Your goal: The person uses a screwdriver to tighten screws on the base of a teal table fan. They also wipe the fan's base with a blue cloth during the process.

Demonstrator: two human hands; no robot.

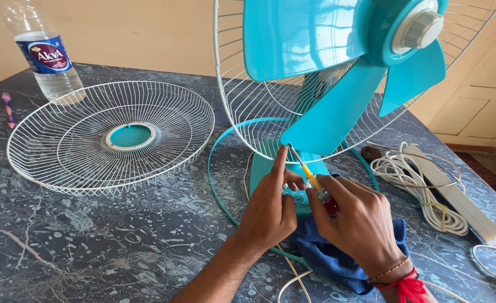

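On the marble table [91,235], right hand [360,224] pinching one screwdriver [312,182], left hand [270,210] steadying it, three fan blades [337,112], two grilles.

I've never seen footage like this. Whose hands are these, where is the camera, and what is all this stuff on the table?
The camera sits on a person's head and looks down, so the two bare hands are that person's own. There is no machine at work here. The right hand holds a small screwdriver with a yellow and red handle, its tip pointing up toward the wire rear guard of a turquoise table fan. The left hand rests by the fan's base, its forefinger raised beside the screwdriver tip. Under the hands lies a blue cloth. On the dark marble table you also see the fan's loose front guard lying flat, a clear water bottle, a coiled white cord and a white power strip.
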